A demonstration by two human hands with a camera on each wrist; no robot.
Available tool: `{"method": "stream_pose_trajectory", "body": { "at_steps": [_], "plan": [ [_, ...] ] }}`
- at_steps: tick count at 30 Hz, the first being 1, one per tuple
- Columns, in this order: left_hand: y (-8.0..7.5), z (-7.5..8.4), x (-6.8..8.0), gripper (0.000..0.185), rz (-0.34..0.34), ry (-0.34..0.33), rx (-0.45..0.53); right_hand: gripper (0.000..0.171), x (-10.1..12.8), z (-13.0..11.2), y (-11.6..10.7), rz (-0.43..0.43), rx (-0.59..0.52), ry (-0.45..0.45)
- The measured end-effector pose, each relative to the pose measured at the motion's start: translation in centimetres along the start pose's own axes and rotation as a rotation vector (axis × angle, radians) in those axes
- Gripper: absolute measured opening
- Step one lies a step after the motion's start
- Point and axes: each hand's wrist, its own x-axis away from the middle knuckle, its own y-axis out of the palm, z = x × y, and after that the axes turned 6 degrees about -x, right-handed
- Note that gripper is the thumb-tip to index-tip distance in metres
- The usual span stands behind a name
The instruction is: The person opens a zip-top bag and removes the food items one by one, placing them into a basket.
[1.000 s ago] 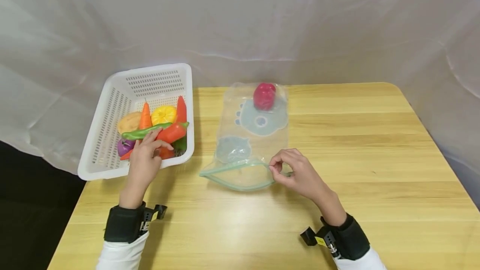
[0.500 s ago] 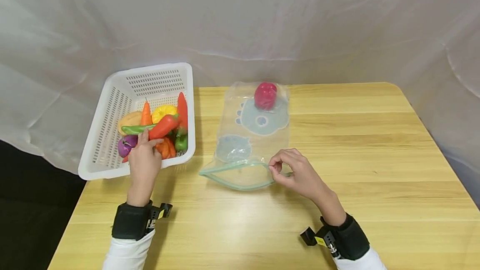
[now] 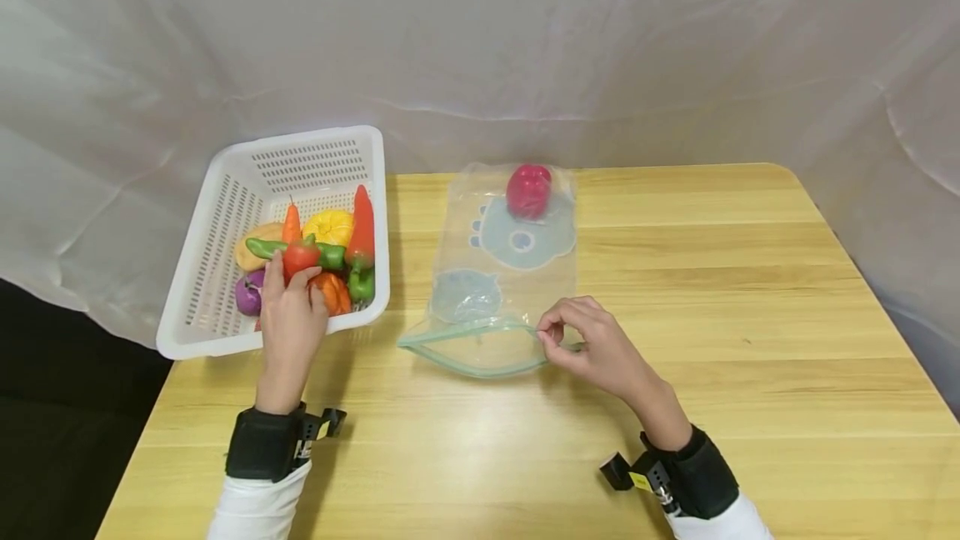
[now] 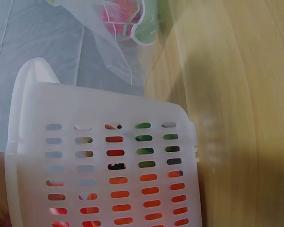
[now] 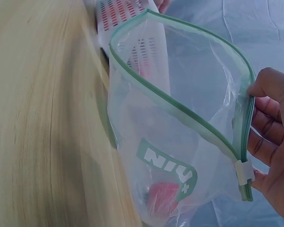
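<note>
My left hand (image 3: 292, 319) reaches over the front rim of a white slotted basket (image 3: 202, 282). Its fingers grip a red pepper (image 3: 302, 258), stem upward. Around it lie a green chili (image 3: 262, 248), an orange pumpkin-like vegetable (image 3: 333, 294) and a purple vegetable (image 3: 249, 294). In the left wrist view the basket's wall (image 4: 42, 109) hides the grip. My right hand (image 3: 596, 348) pinches the right end of a clear zip bag's green-edged mouth (image 3: 480, 370), which gapes. Inside the bag, at its far end, sits a pink bell pepper (image 3: 528, 192). A white slider (image 5: 245, 172) shows by the right fingers.
Elsewhere in the basket are a carrot (image 3: 291, 225), a potato-like vegetable (image 3: 250, 255), a yellow pumpkin (image 3: 328, 227), a long red pepper (image 3: 362, 227) and a green pepper (image 3: 362, 285). The wooden table (image 3: 750, 315) ends at a grey cloth (image 3: 480, 48) behind.
The red pepper has moved left with my left hand and turned from lying slantwise to stem-up, uncovering the orange vegetable. The right hand and bag have hardly moved.
</note>
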Motion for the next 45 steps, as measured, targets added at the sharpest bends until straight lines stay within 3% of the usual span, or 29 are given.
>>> {"method": "stream_pose_trajectory", "body": {
  "at_steps": [7, 9, 11, 13, 15, 17, 19, 20, 22, 25, 27, 29, 31, 38, 45],
  "plan": [
    [0.3, -0.1, 0.2, 0.021, 0.024, 0.011, 0.067, 0.020, 0.0, -0.1, -0.1, 0.000, -0.002, -0.010],
    [0.7, 0.0, 0.5, 0.021, 0.090, 0.041, 0.129, 0.019, 0.0, -0.1, -0.2, 0.001, 0.001, -0.012],
    [1.2, 0.4, 0.9, 0.022, 0.200, 0.112, 0.230, 0.019, 0.0, -0.2, -0.2, 0.001, 0.003, -0.014],
    [1.9, 1.3, 1.7, 0.024, 0.331, 0.261, 0.357, 0.019, -0.1, -0.3, -0.2, 0.003, 0.007, -0.015],
    [2.3, 2.8, 2.5, 0.026, 0.439, 0.497, 0.457, 0.019, -0.2, -0.4, -0.3, 0.003, 0.008, -0.019],
    [2.5, 4.7, 3.5, 0.028, 0.473, 0.735, 0.522, 0.019, -0.2, -0.5, -0.3, 0.001, 0.009, -0.021],
    [2.6, 6.7, 4.3, 0.027, 0.430, 0.931, 0.560, 0.019, -0.3, -0.6, -0.3, -0.001, 0.010, -0.025],
    [2.5, 7.7, 4.8, 0.027, 0.373, 1.002, 0.559, 0.019, -0.4, -0.7, -0.3, -0.002, 0.008, -0.027],
    [2.5, 9.5, 5.7, 0.027, 0.219, 1.064, 0.516, 0.018, -0.5, -0.7, -0.3, -0.002, 0.005, -0.028],
    [2.7, 11.8, 6.6, 0.028, -0.090, 1.052, 0.347, 0.019, -0.6, -0.8, -0.3, 0.002, -0.003, -0.035],
    [3.0, 13.1, 6.7, 0.032, -0.267, 0.986, 0.209, 0.019, -0.6, -0.8, -0.1, -0.002, -0.006, -0.039],
    [3.6, 14.1, 6.6, 0.032, -0.388, 0.891, 0.127, 0.019, -0.6, -0.8, 0.0, -0.011, -0.009, -0.045],
    [4.3, 15.0, 6.0, 0.032, -0.424, 0.818, 0.112, 0.019, -0.6, -0.9, 0.2, -0.018, -0.016, -0.044],
    [7.2, 18.2, 2.8, 0.049, -0.357, 0.637, 0.233, 0.019, -0.7, -1.1, 0.4, 0.005, -0.032, -0.041],
    [8.9, 19.9, 0.4, 0.048, -0.511, 0.448, 0.243, 0.016, -0.8, -1.5, 0.7, -0.040, -0.019, -0.052]
  ]
}}
